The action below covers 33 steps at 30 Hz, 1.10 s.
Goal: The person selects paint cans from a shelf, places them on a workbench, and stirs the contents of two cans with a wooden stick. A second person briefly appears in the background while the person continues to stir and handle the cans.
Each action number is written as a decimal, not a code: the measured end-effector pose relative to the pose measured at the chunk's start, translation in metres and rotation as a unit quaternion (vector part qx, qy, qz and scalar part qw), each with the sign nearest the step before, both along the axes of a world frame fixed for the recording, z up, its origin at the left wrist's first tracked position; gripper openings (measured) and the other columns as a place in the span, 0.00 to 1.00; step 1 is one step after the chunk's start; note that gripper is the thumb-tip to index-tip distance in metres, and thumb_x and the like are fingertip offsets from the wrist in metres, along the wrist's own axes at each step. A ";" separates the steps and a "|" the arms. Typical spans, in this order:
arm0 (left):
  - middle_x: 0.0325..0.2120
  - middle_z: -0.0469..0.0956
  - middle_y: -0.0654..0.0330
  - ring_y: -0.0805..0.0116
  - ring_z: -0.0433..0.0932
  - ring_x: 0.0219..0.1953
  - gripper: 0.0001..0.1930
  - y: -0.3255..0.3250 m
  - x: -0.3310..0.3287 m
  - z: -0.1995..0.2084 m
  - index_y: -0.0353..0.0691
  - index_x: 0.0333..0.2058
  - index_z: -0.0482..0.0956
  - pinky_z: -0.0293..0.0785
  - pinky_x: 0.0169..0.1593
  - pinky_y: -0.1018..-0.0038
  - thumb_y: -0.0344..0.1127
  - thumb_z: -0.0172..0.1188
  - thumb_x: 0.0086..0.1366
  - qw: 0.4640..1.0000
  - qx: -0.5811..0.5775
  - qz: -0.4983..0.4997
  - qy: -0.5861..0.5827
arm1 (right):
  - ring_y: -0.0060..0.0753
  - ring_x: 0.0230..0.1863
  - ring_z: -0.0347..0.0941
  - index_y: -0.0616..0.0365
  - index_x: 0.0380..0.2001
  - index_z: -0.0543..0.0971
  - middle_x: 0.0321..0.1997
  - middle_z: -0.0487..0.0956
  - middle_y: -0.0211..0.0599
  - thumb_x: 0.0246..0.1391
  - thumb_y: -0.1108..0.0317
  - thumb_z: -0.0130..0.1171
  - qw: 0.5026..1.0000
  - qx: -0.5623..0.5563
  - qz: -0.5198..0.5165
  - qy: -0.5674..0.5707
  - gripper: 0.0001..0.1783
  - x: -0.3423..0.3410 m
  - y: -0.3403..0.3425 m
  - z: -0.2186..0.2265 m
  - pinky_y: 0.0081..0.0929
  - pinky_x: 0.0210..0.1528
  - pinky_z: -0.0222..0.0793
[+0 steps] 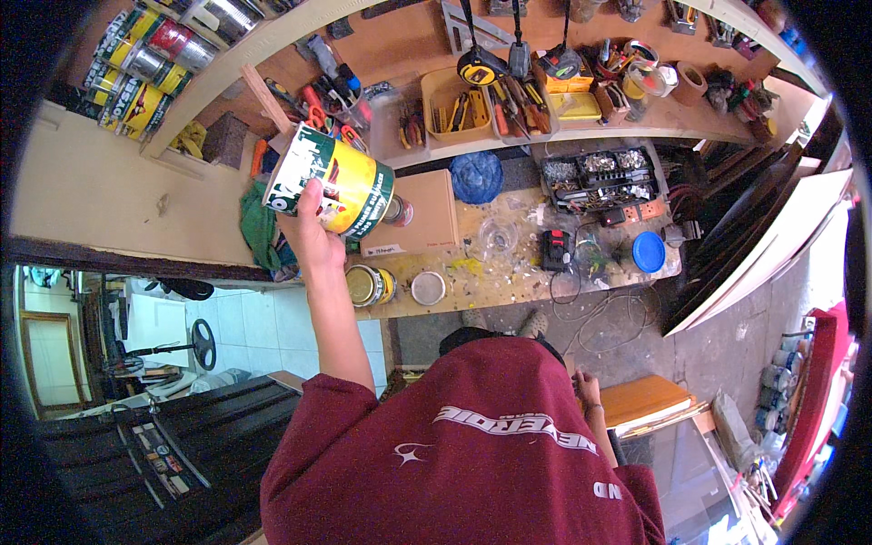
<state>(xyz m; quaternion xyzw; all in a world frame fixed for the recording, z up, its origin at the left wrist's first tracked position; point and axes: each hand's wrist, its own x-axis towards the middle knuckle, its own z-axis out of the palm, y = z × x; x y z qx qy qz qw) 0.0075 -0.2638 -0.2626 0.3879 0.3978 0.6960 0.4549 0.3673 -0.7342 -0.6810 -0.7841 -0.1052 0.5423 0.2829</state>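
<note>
Raised over the left end of the workbench (536,295), my left hand (315,238) grips a large yellow, green and white paint can (350,193), which is tilted. Below it on the bench stand a smaller yellow-labelled can (363,287) and a round whitish lid or tub (428,288). A cardboard box (422,213) lies just behind, with another small can (400,211) next to it, partly hidden by the held can. My right hand (587,387) hangs low beside my body, away from the bench. Its fingers are too small and partly hidden to read.
Across the bench are a blue bundle (477,177), a black organizer of screws (604,177), a battery pack (556,250) and a blue lid (649,252). A shelf of tools (472,113) runs behind. Boards (754,245) lean at right; a cable (609,341) coils on the floor.
</note>
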 end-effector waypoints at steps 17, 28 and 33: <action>0.54 0.78 0.53 0.63 0.80 0.53 0.33 0.004 0.001 0.006 0.32 0.61 0.69 0.78 0.58 0.65 0.27 0.72 0.58 0.999 0.033 0.011 0.025 | 0.29 0.21 0.77 0.66 0.38 0.81 0.27 0.82 0.39 0.68 0.54 0.58 1.000 0.003 -0.012 0.012 0.21 0.012 0.022 -0.005 0.28 0.24 0.72; 0.52 0.81 0.55 0.63 0.82 0.51 0.27 0.008 -0.001 0.018 0.32 0.58 0.74 0.80 0.55 0.63 0.33 0.69 0.63 0.996 0.057 0.022 0.059 | 0.29 0.21 0.76 0.65 0.35 0.80 0.25 0.81 0.38 0.69 0.52 0.57 0.998 0.020 -0.032 0.041 0.22 0.005 0.020 -0.019 0.29 0.21 0.70; 0.51 0.81 0.55 0.65 0.83 0.50 0.26 0.015 -0.005 0.018 0.32 0.59 0.74 0.80 0.53 0.66 0.30 0.69 0.63 0.998 0.051 0.001 0.047 | 0.30 0.21 0.77 0.65 0.37 0.80 0.25 0.81 0.38 0.69 0.53 0.57 0.998 0.034 -0.028 0.051 0.22 -0.001 0.013 -0.031 0.29 0.20 0.71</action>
